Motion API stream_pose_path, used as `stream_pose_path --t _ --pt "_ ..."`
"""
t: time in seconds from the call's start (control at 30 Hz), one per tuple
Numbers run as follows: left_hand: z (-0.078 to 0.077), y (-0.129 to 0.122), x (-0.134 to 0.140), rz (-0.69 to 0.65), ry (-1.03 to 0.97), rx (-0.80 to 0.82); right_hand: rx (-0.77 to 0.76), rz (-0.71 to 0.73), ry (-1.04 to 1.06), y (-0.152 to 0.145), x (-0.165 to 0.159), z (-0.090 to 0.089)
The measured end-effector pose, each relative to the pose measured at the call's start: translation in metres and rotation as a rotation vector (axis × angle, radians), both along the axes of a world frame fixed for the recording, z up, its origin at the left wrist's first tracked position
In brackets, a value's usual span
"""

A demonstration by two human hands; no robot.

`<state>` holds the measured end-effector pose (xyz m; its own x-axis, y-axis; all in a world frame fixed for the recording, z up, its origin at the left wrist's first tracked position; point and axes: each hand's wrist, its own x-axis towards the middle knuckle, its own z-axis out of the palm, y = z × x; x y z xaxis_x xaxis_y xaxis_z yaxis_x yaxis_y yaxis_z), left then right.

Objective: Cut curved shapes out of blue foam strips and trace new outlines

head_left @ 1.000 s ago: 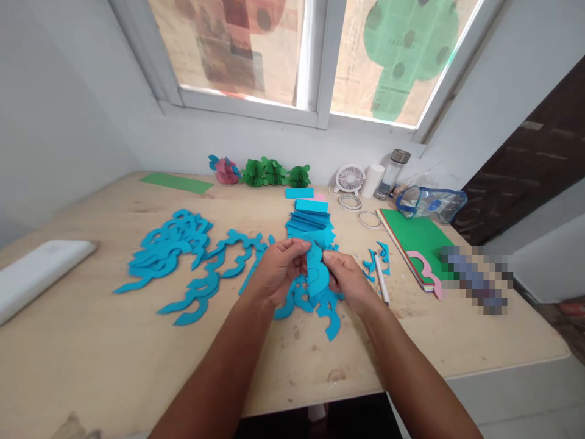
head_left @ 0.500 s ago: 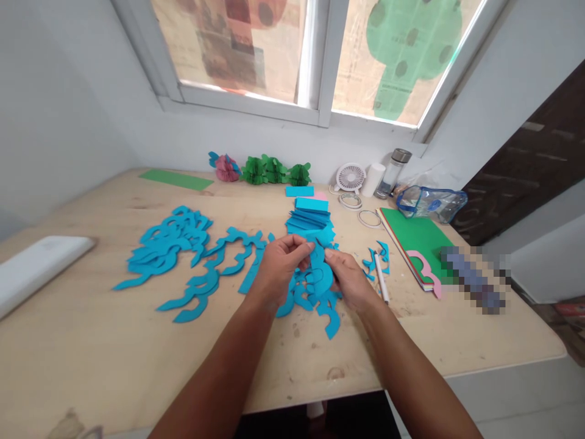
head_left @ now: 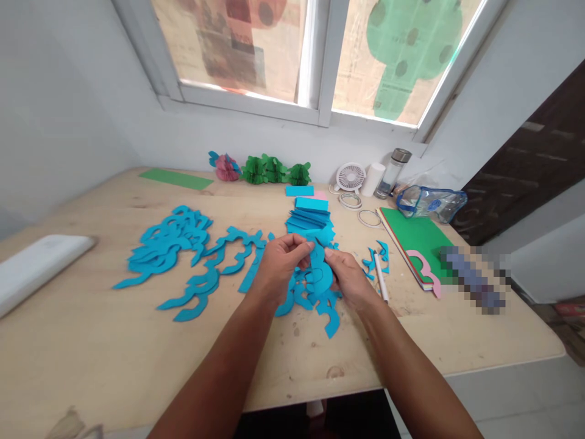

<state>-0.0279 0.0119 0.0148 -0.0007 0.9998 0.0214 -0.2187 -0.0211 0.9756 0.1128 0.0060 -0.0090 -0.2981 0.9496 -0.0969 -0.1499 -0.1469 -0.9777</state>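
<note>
Both hands hold a blue paper piece (head_left: 321, 279) with a rounded edge and a dark curved line on it. My left hand (head_left: 282, 263) pinches its upper left side between thumb and forefinger. My right hand (head_left: 351, 279) grips the right edge, thumb on top, the other fingers mostly hidden behind. Under and around the hands lie more scalloped blue cutouts (head_left: 329, 322). Just beyond them sits a stack of folded blue paper (head_left: 311, 218). A white pen (head_left: 381, 277) rests right of my right hand, beside small blue scraps (head_left: 384, 251).
Wavy blue strips (head_left: 201, 286) and a heap of cutouts (head_left: 169, 241) lie to the left. Green paper (head_left: 418, 235) with a pink scalloped piece (head_left: 423, 265) is at right. Against the wall stand green paper ornaments (head_left: 274, 169), a fan (head_left: 350, 177) and a bottle (head_left: 393, 174).
</note>
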Motion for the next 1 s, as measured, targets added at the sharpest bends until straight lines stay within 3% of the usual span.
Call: stream_pose_path --t 0.37,1.0 --pt "0.0001 -0.0001 0.0002 -0.032 -0.105 -0.063 -0.019 0.014 0.013 -0.0005 -0.0002 0.0028" --pt "0.0012 -0.0007 0.0006 0.009 -0.104 -0.057 -0.003 0.009 -0.034 -0.0012 -0.0009 0.0031"
